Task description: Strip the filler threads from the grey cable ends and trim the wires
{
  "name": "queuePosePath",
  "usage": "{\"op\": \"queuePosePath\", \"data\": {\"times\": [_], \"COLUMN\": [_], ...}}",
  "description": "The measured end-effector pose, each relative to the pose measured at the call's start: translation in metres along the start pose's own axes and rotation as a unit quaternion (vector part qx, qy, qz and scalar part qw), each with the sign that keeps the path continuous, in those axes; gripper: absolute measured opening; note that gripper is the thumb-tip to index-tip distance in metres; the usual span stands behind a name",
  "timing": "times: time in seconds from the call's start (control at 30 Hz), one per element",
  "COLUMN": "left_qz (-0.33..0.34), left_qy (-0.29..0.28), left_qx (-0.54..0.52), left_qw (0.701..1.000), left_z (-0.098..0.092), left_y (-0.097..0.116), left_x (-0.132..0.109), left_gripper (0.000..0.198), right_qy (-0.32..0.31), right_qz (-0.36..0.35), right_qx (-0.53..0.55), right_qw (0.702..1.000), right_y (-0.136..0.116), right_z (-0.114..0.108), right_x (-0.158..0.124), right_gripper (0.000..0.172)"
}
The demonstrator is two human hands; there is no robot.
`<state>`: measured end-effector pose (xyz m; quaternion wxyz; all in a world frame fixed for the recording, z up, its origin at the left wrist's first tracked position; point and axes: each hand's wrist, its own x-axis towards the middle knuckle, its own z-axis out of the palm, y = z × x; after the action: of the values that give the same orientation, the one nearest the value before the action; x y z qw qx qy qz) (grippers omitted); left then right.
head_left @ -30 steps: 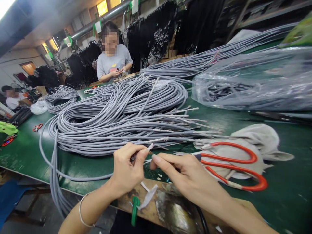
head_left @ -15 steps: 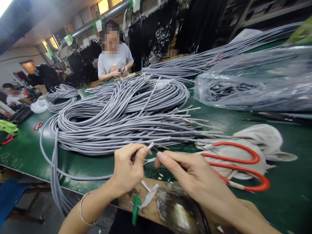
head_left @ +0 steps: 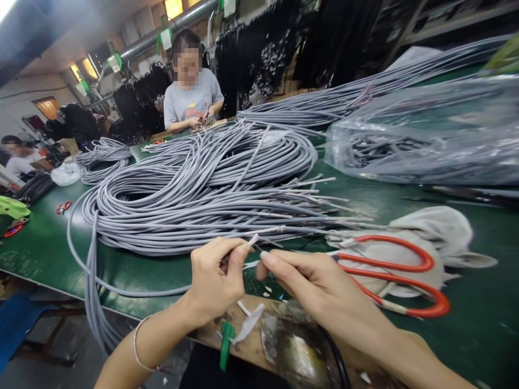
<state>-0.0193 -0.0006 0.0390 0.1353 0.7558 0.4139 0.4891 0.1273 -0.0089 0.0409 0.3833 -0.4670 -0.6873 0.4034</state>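
Note:
My left hand (head_left: 213,278) pinches the stripped end of a grey cable (head_left: 253,240) between thumb and forefinger, its pale tip poking up past the fingers. My right hand (head_left: 312,281) is just to its right, fingers together and pinching a thin white strand that runs toward the left hand. Both hands hover over the near edge of the green table (head_left: 48,243). Behind them lies a big coil of grey cables (head_left: 194,194) with several stripped ends pointing right.
Red-handled scissors (head_left: 397,281) lie on a grey cloth (head_left: 430,243) right of my right hand. A clear plastic bag (head_left: 425,135) of dark parts sits at the far right. A worn wooden board (head_left: 279,340) with scraps lies below my hands. Two other people sit across the table.
My hands have drifted slightly right and closer together around the cable end; the view shifted a little. Nothing else moved.

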Motion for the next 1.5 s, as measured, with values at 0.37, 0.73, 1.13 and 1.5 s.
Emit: {"op": "queuePosePath", "data": {"times": [0.37,0.73,1.13,1.5], "left_qz": [-0.058,0.051,0.041,0.037], "left_qy": [-0.016,0.028,0.014,0.000], "left_qx": [-0.038,0.062,0.050,0.018], "left_qw": [0.997,0.996,0.998,0.999], "left_z": [0.000,0.006,0.020,0.006], "left_y": [0.000,-0.001,-0.002,0.003], "left_x": [0.000,-0.003,0.003,0.007], "left_gripper": [0.023,0.021,0.021,0.018], "right_qy": [0.002,0.047,0.219,0.332], "right_qz": [-0.004,0.007,-0.060,-0.101], "right_qx": [-0.007,0.028,-0.068,-0.174], "right_qw": [1.000,0.998,0.972,0.921], "right_y": [-0.002,0.004,0.011,0.011], "right_z": [0.000,0.004,0.019,-0.014], "right_x": [0.000,0.000,0.007,0.013], "right_gripper": [0.051,0.048,0.039,0.031]}}
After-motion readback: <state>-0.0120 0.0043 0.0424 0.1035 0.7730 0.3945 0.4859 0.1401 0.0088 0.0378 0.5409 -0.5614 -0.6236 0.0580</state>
